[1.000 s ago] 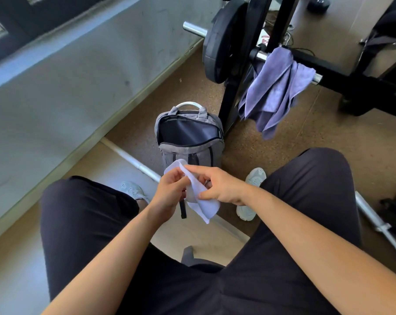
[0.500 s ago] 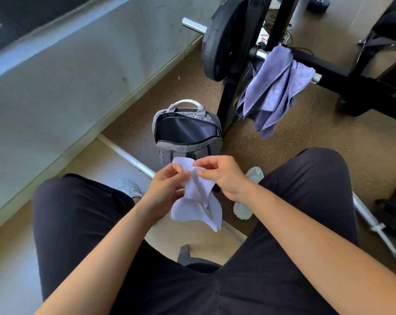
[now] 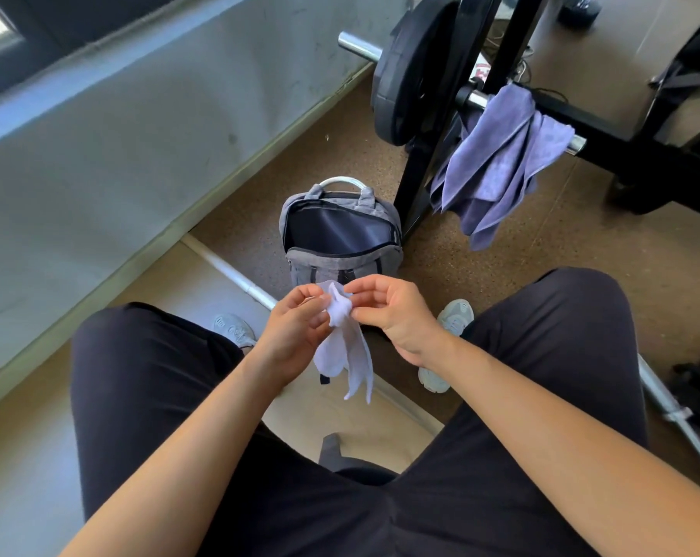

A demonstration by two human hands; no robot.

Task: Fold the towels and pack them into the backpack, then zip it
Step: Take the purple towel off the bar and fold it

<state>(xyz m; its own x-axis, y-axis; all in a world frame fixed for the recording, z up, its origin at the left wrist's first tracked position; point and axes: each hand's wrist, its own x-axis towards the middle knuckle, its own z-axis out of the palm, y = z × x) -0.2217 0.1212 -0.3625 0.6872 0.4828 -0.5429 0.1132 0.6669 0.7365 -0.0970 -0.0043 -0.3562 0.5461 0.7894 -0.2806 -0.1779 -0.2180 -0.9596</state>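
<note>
Pinching small white towel (image 3: 346, 347) w/ both hands, left hand (image 3: 296, 327) & right hand (image 3: 392, 315) fingertips clamped on bunched top; risk: loose tails slip, fold fails before backpack (image 3: 340, 235).

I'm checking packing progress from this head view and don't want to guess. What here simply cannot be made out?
- Backpack interior: only dark lining shows at the open mouth; its depths are shadowed, so contents unknown.
- White cloth: bunched between left hand and right hand; fold state unclear.
- Purple towel: draped in overlapping layers on the bar; one towel or several, cannot tell.
- Backpack's lower front: hidden behind the hands.
</note>
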